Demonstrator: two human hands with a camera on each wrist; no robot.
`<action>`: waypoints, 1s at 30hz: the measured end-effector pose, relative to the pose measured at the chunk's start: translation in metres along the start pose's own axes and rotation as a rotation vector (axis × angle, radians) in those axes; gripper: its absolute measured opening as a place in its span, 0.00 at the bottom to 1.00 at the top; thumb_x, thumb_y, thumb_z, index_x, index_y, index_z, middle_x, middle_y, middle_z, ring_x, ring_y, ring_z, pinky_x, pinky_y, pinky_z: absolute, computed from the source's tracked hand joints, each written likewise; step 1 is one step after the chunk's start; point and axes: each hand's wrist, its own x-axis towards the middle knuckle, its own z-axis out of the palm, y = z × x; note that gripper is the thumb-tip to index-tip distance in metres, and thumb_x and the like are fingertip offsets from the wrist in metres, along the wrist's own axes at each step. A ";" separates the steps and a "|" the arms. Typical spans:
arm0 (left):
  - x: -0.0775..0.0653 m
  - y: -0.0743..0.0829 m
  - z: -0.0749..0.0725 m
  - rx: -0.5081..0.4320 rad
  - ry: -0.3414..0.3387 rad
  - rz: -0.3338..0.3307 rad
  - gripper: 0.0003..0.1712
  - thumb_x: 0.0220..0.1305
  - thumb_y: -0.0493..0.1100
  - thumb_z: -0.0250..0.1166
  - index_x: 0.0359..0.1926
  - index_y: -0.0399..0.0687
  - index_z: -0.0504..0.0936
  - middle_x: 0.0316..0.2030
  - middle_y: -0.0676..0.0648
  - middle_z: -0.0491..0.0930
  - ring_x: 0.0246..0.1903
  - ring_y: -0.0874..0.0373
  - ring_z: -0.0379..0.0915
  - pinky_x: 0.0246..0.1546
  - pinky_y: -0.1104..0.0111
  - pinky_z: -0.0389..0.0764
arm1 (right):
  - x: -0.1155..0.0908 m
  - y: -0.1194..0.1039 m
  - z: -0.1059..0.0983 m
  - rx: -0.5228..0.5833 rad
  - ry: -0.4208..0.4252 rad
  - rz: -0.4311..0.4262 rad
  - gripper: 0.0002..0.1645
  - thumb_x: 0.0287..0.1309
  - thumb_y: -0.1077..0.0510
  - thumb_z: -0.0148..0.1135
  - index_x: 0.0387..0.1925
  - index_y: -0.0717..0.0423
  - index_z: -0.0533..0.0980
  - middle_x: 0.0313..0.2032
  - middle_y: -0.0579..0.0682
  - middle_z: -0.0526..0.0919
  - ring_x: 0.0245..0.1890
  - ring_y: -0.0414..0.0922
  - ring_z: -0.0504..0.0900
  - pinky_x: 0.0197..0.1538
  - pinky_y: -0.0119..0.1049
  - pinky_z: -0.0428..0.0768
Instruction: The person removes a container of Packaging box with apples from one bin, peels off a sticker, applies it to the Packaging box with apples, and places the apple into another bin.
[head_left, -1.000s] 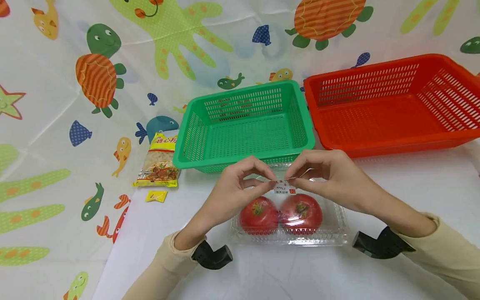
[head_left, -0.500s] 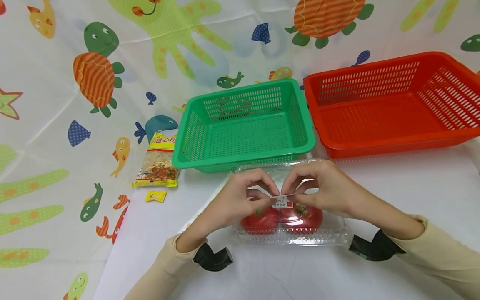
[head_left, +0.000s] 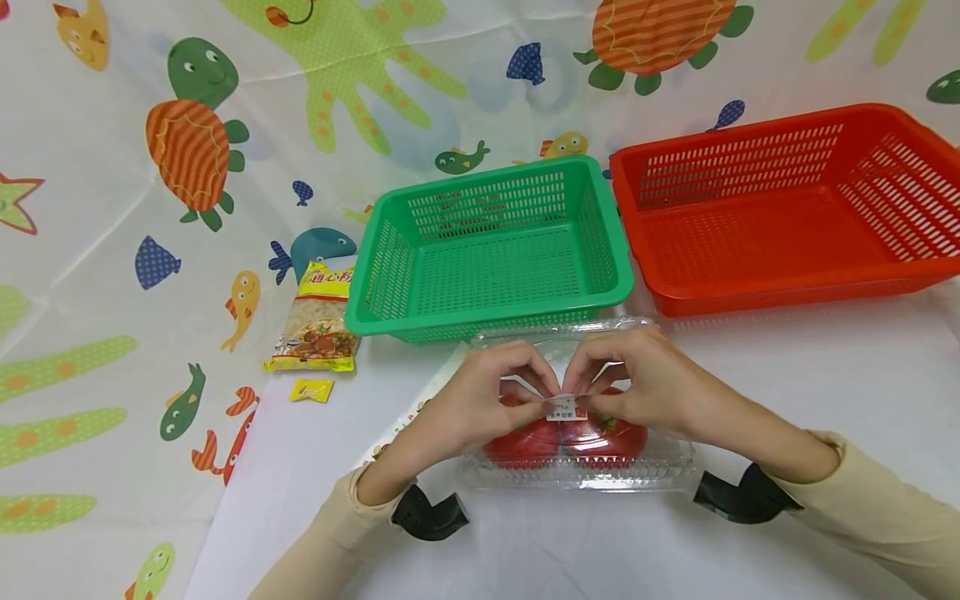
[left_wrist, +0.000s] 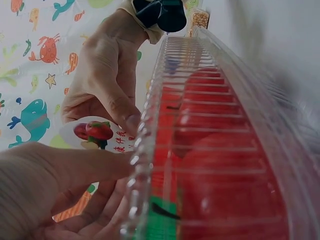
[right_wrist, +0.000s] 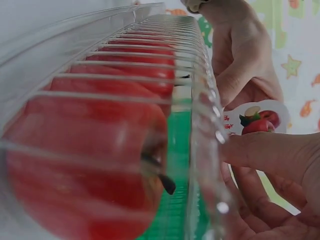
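Note:
Two red apples, one at the left [head_left: 522,447] and one at the right [head_left: 609,446], lie inside a closed clear plastic box [head_left: 667,467] on the white table. Above its lid, a small white label [head_left: 566,410] with printed characters and a red mark is pinched between thumbs and fingers. My left hand [head_left: 491,398] holds the label's left end, my right hand [head_left: 648,379] its right end. In the left wrist view, the label [left_wrist: 107,132] bears a picture of red fruit and meets the lid's edge. Whether it is stuck down cannot be seen.
Behind the box stands a green basket [head_left: 491,317], with a red basket [head_left: 795,279] to its right. At the left lie a yellow-and-clear food bag [head_left: 315,321] and a small yellow packet [head_left: 311,390]. A printed paper strip [head_left: 420,406] lies partly under my left forearm.
Both hands have come down toward the box with the label, closer over the apples. In the last half second they have hardly moved. The printed strip now shows beside my left forearm.

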 end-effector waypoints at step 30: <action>0.011 -0.001 -0.007 0.274 0.052 0.065 0.18 0.56 0.28 0.78 0.46 0.37 0.82 0.40 0.45 0.84 0.36 0.62 0.82 0.42 0.73 0.85 | 0.009 0.003 -0.004 -0.055 0.034 0.089 0.12 0.52 0.72 0.77 0.35 0.55 0.86 0.31 0.42 0.85 0.31 0.39 0.83 0.38 0.32 0.86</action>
